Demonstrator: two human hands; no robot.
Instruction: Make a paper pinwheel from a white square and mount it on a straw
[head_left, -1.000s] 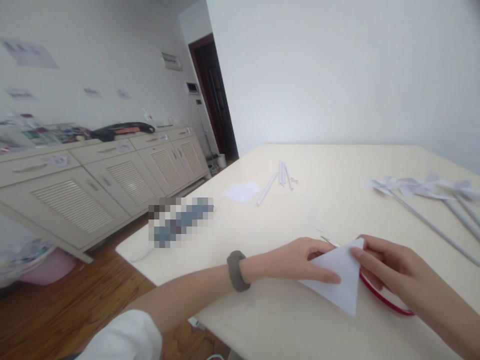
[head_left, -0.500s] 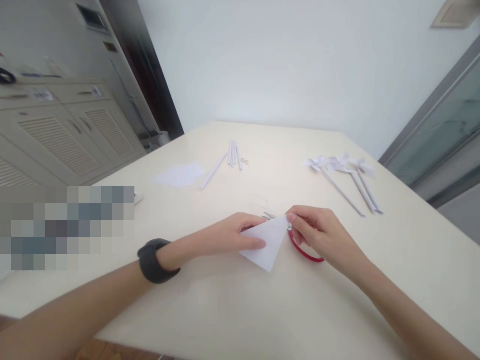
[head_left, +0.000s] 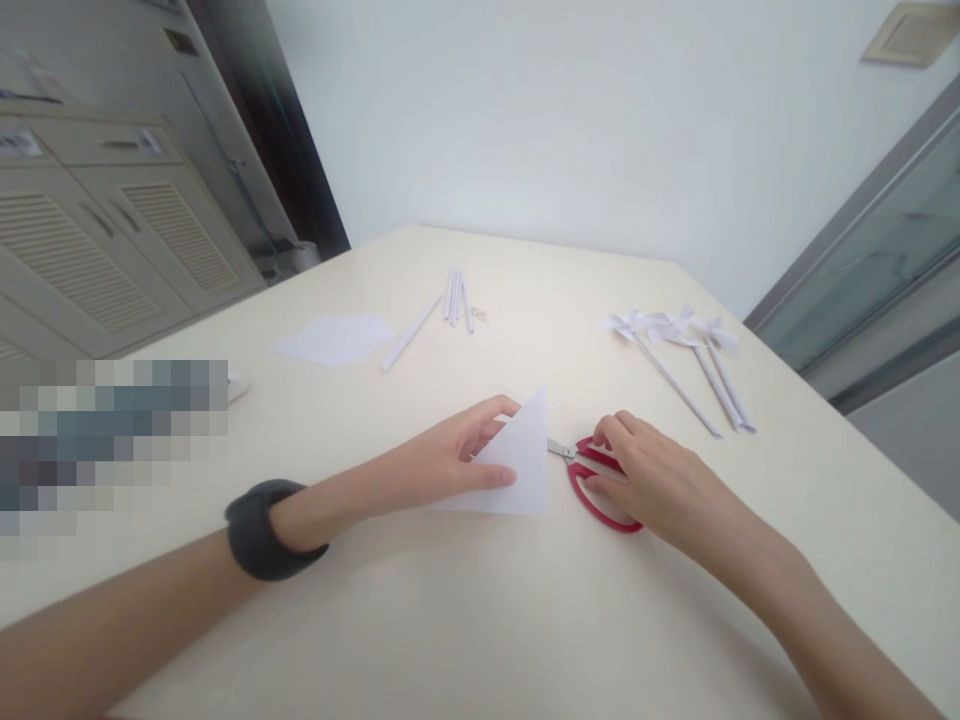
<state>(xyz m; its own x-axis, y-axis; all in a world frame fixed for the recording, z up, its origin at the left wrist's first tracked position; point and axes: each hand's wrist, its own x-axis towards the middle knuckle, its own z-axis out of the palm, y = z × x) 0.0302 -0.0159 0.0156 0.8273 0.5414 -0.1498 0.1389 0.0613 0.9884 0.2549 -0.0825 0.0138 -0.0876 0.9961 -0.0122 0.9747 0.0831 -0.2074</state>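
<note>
My left hand (head_left: 457,458) pinches a white paper folded into a triangle (head_left: 517,460), with one point standing up off the cream table (head_left: 450,620). A dark band sits on that wrist. My right hand (head_left: 652,475) rests on the red handles of a pair of scissors (head_left: 592,480) lying flat just right of the paper. The short metal blades point left toward the triangle, and my fingers partly cover the handles.
Several rolled white paper sticks (head_left: 454,300) and a flat white sheet (head_left: 334,338) lie at the far left of the table. Finished paper pinwheels (head_left: 682,345) lie at the far right. Louvred cabinets (head_left: 90,260) stand left, a glass door (head_left: 877,270) right.
My right hand let go of the triangle's tip and dropped onto the scissors' handles. My left hand raised the paper so it stands more upright. The view swung right.
</note>
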